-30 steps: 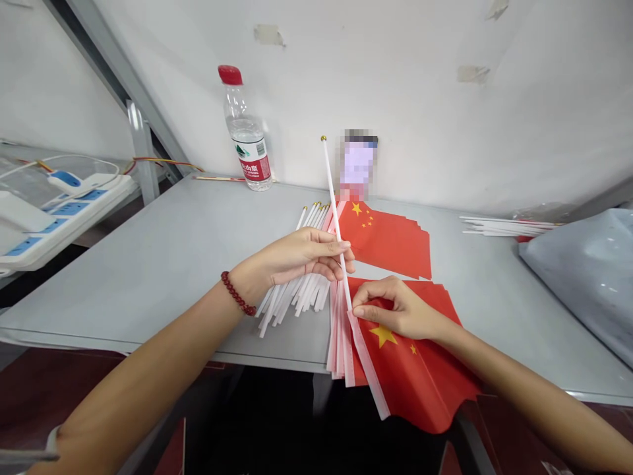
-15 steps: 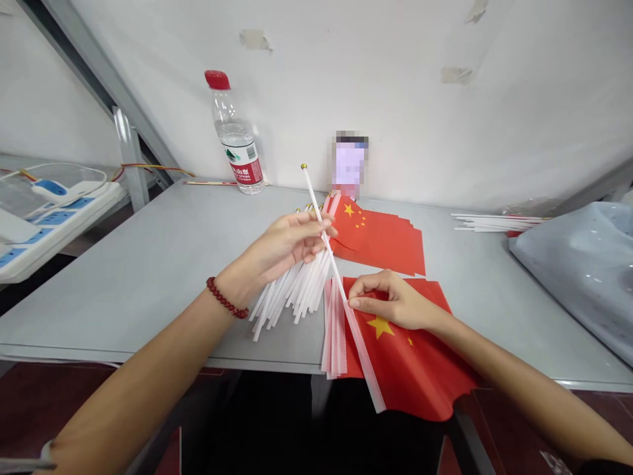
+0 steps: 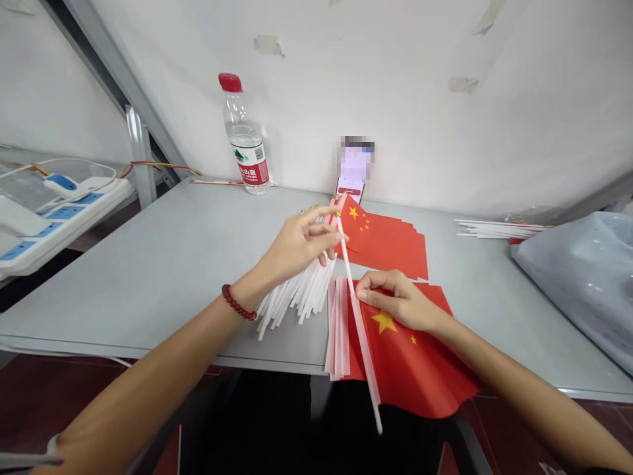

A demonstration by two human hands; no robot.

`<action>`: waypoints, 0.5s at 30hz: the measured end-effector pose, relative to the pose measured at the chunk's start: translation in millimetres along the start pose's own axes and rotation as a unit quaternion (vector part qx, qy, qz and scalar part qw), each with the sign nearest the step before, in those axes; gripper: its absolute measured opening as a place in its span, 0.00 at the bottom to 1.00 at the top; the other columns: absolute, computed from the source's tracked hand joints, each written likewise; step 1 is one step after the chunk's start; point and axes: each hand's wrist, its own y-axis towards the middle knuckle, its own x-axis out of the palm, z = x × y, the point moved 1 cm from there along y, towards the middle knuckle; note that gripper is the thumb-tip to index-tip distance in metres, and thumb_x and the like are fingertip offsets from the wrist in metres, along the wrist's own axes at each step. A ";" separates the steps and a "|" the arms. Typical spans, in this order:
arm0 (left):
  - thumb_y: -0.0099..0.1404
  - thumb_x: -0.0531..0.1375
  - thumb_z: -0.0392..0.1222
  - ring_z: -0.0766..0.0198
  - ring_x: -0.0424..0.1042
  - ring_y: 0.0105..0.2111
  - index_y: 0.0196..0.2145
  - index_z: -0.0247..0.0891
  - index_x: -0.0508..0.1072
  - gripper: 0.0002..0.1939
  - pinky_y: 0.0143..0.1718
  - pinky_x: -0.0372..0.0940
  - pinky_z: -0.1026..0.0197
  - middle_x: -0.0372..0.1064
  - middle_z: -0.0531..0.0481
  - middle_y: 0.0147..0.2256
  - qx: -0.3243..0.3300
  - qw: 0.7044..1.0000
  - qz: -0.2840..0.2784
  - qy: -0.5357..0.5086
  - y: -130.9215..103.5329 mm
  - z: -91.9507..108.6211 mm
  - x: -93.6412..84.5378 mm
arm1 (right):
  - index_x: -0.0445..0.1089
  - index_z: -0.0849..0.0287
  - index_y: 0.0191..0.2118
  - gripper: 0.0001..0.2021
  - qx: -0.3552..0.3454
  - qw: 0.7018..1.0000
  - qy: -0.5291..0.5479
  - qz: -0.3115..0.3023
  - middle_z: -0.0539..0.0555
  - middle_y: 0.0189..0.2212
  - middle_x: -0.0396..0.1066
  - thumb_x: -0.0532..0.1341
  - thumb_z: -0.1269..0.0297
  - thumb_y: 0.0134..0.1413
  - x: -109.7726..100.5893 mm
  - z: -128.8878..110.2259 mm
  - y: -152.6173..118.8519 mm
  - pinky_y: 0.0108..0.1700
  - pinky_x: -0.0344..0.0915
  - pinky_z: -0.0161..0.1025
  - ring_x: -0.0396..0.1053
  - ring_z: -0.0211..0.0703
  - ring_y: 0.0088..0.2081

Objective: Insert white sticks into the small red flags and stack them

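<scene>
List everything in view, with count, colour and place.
held flag: 1, red, front centre
flagstick: 1, white, in held flag's sleeve
near flags: several, red, under held flag
far flags: several, red, beyond near flags
loose sticks: many, white, left of flags
table: 1, grey, centre
wall: 1, white, back
tape pieces: several, beige, on wall
phone: 1, purplish, against wall
bottle: 1, clear, back left
thin sticks: several, white, back right
bag: 1, grey, right
power strip: 1, white, left
cables: several, multicoloured, left
bracelet: 1, red, centre left
left hand: 1, at flagstick's top
right hand: 1, pinching held flag
</scene>
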 end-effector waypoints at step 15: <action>0.61 0.57 0.52 0.70 0.61 0.12 0.41 0.36 0.75 0.18 0.13 0.56 0.67 0.68 0.52 0.17 -0.145 0.936 -0.314 0.066 -11.8 3.7 14.3 | 0.66 0.58 0.29 0.12 -0.001 0.926 0.063 0.373 0.48 0.24 0.63 0.60 0.55 0.54 -33.1 7.2 4.9 0.27 0.59 0.33 0.60 0.35 0.24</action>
